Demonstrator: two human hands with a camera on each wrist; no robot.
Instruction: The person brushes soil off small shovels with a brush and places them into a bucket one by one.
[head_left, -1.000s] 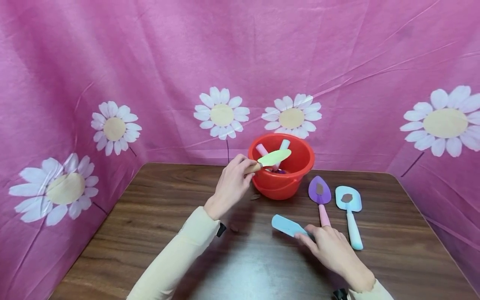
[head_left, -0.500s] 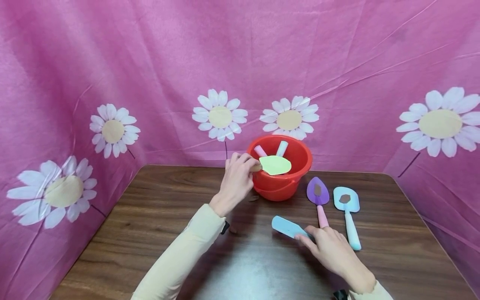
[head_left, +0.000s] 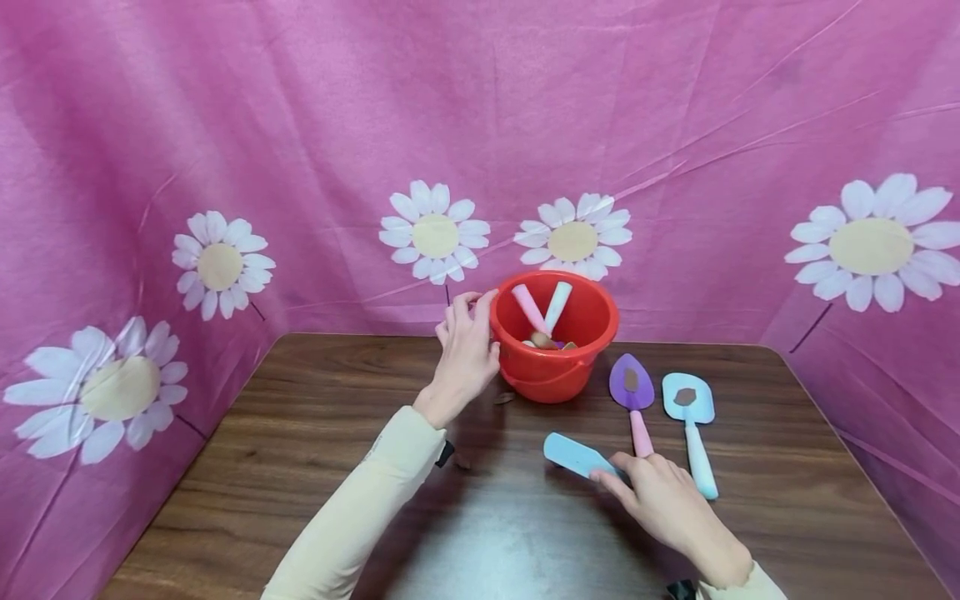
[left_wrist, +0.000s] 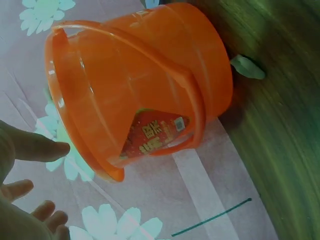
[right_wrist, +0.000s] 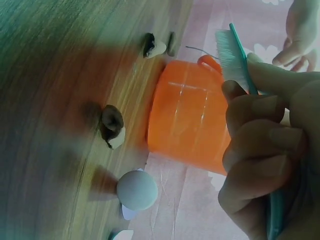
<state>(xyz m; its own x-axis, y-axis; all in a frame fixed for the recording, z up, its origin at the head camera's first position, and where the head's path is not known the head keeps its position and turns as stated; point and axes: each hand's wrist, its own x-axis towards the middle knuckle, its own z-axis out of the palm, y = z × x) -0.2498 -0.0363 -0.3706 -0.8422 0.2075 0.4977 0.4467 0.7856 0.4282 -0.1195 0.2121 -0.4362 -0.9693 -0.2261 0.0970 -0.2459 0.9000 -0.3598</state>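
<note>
A red bucket (head_left: 551, 375) stands near the back of the table; a pink handle (head_left: 529, 308) and a pale blue handle (head_left: 557, 305) stick up inside it. At the bucket's left rim is the left hand (head_left: 463, 354), fingers spread and holding nothing; the left wrist view has it (left_wrist: 25, 175) beside the bucket's mouth (left_wrist: 75, 130). The right hand (head_left: 675, 508) grips a light blue brush (head_left: 577, 454) above the table in front of the bucket. White bristles (right_wrist: 231, 55) show in the right wrist view, the fingers (right_wrist: 260, 145) curled round the brush's handle.
Right of the bucket lie a purple shovel (head_left: 628, 379) with a pink handle and a light blue shovel (head_left: 697, 408), each with a brown patch on its blade. Small brown pieces, one a flake (head_left: 504, 398), lie on the wooden table (head_left: 337, 392). A pink flowered cloth (head_left: 337, 125) hangs behind.
The yellow-green shovel has left the left hand and dropped into the bucket, its blade out of view above the rim. The left hand has opened and moved slightly left. The right hand stays put.
</note>
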